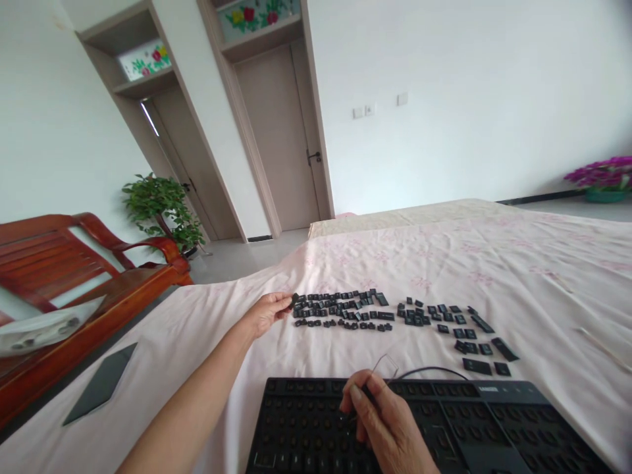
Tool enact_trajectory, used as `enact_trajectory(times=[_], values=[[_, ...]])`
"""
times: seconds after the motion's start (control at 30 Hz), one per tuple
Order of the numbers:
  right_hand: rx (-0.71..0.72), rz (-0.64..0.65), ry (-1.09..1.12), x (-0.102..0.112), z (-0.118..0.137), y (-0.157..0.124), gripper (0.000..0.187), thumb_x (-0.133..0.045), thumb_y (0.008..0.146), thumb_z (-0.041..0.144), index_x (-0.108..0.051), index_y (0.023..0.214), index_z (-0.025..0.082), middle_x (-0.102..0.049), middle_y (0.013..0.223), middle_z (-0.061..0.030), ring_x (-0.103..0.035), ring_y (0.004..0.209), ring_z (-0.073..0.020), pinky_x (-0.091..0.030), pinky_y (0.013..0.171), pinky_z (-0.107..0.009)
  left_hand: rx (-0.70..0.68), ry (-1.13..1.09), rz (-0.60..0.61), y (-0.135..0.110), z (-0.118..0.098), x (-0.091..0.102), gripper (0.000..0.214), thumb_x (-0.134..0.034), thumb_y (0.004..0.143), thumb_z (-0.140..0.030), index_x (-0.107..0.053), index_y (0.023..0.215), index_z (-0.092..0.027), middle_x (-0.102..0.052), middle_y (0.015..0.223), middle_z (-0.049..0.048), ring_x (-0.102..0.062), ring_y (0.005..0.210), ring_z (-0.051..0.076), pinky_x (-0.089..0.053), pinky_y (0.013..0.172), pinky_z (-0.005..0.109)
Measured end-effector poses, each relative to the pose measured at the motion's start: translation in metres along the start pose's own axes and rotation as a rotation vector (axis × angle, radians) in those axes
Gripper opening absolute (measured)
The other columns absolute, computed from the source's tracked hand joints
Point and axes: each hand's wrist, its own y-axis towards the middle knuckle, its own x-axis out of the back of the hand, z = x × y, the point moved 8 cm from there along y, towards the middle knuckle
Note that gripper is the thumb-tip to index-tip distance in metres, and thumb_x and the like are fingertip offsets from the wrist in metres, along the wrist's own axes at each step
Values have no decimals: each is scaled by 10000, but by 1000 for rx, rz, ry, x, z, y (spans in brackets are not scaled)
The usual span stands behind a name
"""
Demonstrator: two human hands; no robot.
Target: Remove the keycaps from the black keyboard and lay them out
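Note:
My left hand (269, 312) reaches to the left end of the rows of loose black keycaps (340, 306). Its thumb and fingertips are pinched on a dark keycap (295, 300). Over the black keyboard (291, 421), my right hand (382, 418) is closed round a wire keycap puller (390, 363); the thin wire loops stick up above the fingers, and its dark handle is mostly hidden. Much of the keyboard shows bare key sockets, while some caps with letters sit along the near edge. The hand covers the keyboard's middle.
More loose keycaps (459, 319) lie in groups to the right on the pink cloth (395, 253). A black cable (434, 370) curves behind the keyboard. A dark flat panel (101, 385) lies at the left, by a wooden bench (64, 263). A thin stick (605, 349) lies far right.

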Motion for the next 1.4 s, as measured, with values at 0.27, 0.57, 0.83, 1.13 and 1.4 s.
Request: enact_trajectory(times=[0.27,0.57,0.83,1.13,1.4], values=[[-12,3,15,-2,-9,3,470,-357,922,606,-552,832,188,-598,710,-21,-495,490,-90,-374,460,-195,-164,494,-136,85,-27,-6,226,-641,749,-213,-750,941,-165,-740,939,63,-639,889,194,-445,753,251],[-15,15,21,-2,-13,3,447,-359,935,581,-559,853,189,-617,711,-27,-491,485,-87,-369,452,-191,-191,896,-84,100,-19,-21,214,-640,742,-214,-773,901,-265,-756,960,5,-656,924,185,-435,793,229],[-14,-7,33,1,-3,0,309,-417,956,476,-562,948,203,-644,797,-28,-536,573,-110,-444,526,-214,-182,932,-51,89,-17,-24,238,-576,795,-247,-765,940,-237,-752,979,19,-655,911,178,-435,753,211],[120,33,6,-4,10,-9,171,-404,991,357,-518,1036,237,-668,964,-30,-570,681,-122,-484,640,-254,-271,706,-64,-7,-27,-8,386,-441,888,-409,-714,1073,-209,-719,1066,5,-624,1010,184,-441,867,234],[129,105,-137,-27,25,-4,197,-490,945,350,-611,946,195,-636,941,-47,-583,689,-125,-474,584,-233,-319,349,5,-127,-10,2,369,-482,889,-409,-712,1003,-143,-720,1031,78,-655,898,183,-497,802,262]])
